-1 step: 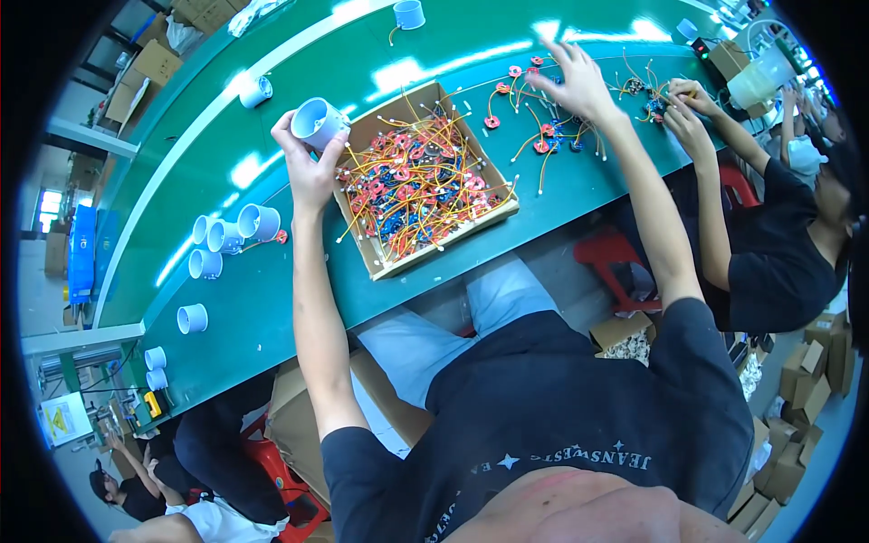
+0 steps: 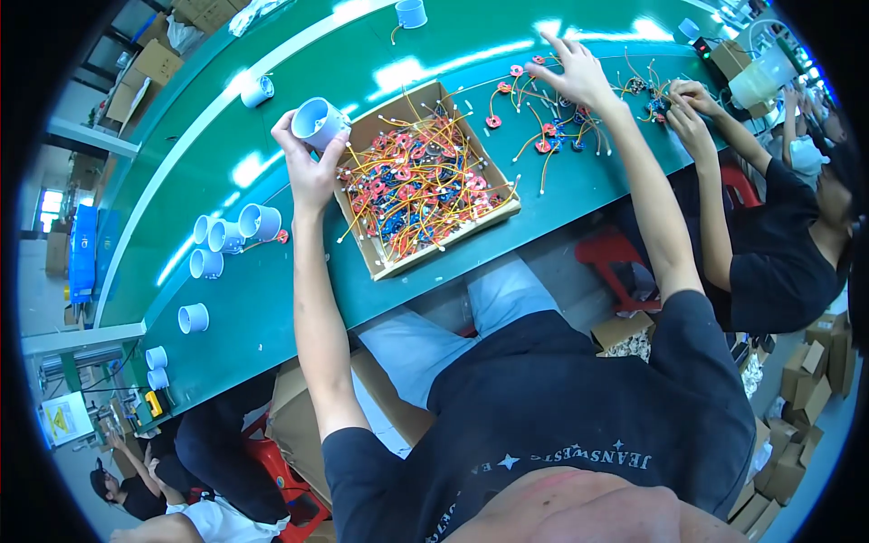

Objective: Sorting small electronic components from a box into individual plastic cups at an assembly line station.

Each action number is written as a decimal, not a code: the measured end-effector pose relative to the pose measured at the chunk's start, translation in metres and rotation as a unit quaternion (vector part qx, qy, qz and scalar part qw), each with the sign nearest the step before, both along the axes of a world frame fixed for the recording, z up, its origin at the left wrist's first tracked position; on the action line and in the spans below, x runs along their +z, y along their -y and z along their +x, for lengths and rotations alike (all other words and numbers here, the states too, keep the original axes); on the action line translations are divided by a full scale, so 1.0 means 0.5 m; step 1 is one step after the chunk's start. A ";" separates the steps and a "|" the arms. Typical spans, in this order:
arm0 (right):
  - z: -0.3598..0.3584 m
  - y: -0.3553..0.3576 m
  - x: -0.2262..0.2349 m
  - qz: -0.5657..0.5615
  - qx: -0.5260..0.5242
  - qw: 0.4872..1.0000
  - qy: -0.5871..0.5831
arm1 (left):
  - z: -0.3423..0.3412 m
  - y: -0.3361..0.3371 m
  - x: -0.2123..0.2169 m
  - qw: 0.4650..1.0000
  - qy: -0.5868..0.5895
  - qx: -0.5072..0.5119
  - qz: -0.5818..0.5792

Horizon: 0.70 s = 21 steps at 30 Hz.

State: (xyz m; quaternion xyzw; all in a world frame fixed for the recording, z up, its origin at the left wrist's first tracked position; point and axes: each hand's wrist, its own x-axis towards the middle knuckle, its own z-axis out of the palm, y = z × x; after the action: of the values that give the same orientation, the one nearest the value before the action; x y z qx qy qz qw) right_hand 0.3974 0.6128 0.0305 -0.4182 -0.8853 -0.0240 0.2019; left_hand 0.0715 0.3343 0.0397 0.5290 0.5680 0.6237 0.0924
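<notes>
Left hand (image 2: 308, 167) grips pale blue plastic cylinder cup (image 2: 319, 120) in fingertips, raised beside shallow cardboard tray (image 2: 385, 264) of red-orange wired parts. Right hand (image 2: 572, 72) spread open, fingers released, touching loose red wired connectors (image 2: 541, 145) on green bench (image 2: 272, 308).

My left hand (image 2: 308, 167) covers the cup's (image 2: 319, 120) lower wall. The wired parts in the box (image 2: 425, 176) are too small to tell apart. At 2 o'clock, a co-worker's fingers (image 2: 683, 100) hide their piece.
</notes>
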 end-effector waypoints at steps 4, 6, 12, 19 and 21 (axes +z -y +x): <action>-0.077 0.027 -0.008 -0.065 0.034 0.991 0.108 | -0.012 0.026 -0.001 1.000 -0.006 0.017 -0.022; -0.084 0.037 0.001 -0.055 0.041 0.991 0.115 | -0.006 0.019 0.004 0.999 -0.001 0.025 -0.028; -0.125 0.092 0.012 0.009 0.088 0.986 0.140 | -0.017 0.007 0.003 0.999 -0.017 0.022 -0.035; -0.176 0.020 -0.041 0.022 0.223 0.973 0.058 | -0.030 0.026 0.013 0.999 -0.039 0.021 -0.005; -0.176 -0.014 -0.053 0.008 0.259 0.963 0.070 | -0.027 0.017 -0.006 1.000 -0.004 0.008 -0.012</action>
State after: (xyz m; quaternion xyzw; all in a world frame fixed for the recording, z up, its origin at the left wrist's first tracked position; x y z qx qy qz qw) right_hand 0.3093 0.6199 0.0041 -0.1707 -0.9750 -0.0070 0.1422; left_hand 0.0578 0.3258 0.0365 0.5259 0.5801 0.6152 0.0917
